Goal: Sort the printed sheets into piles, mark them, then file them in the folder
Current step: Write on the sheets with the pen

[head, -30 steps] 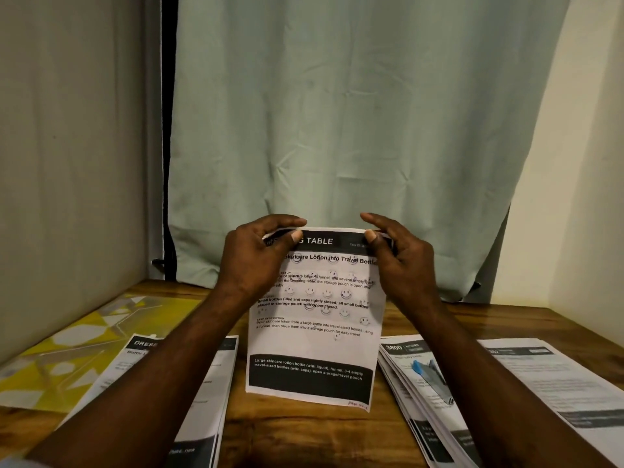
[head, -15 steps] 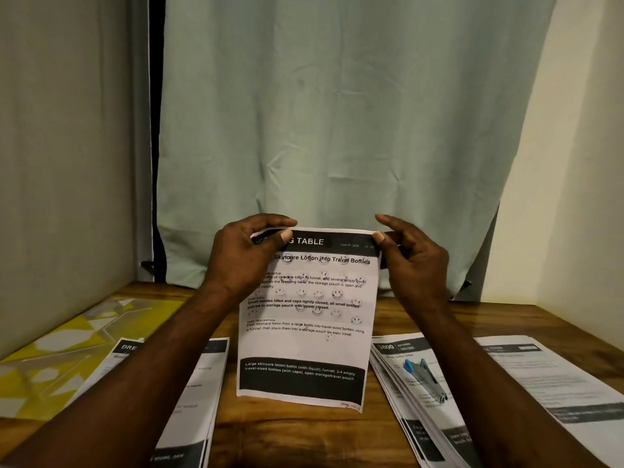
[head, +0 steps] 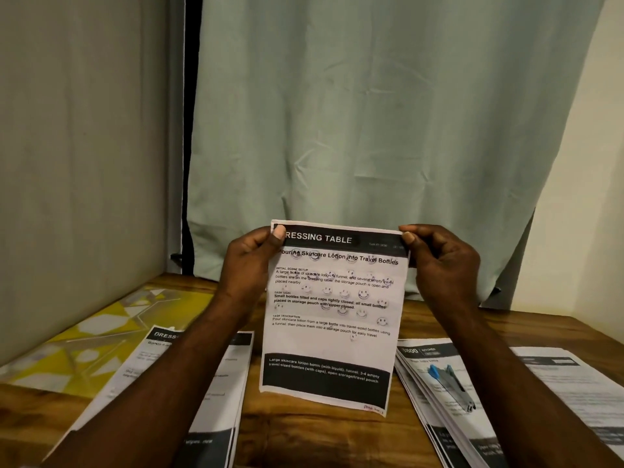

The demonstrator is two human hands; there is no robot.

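Note:
A printed sheet [head: 332, 342] headed "DRESSING TABLE" stands upright above the wooden table, stamped with small smiley marks. My left hand [head: 248, 265] pinches its top left corner and my right hand [head: 442, 261] pinches its top right corner. Under my left forearm lies a pile of sheets [head: 216, 383], its top one also headed "DRESS…". To the right sits a thicker pile [head: 429, 393] with a blue and grey stapler [head: 450, 386] resting on it. A yellow patterned folder [head: 84, 346] lies at the far left.
Another printed sheet [head: 567, 390] lies at the far right of the wooden table [head: 324, 437]. A pale green curtain [head: 371, 130] hangs behind the table, with walls close on the left and right.
My hands have slid outward along the sheet's top edge to its corners, so the full heading now shows. The sheet stays upright.

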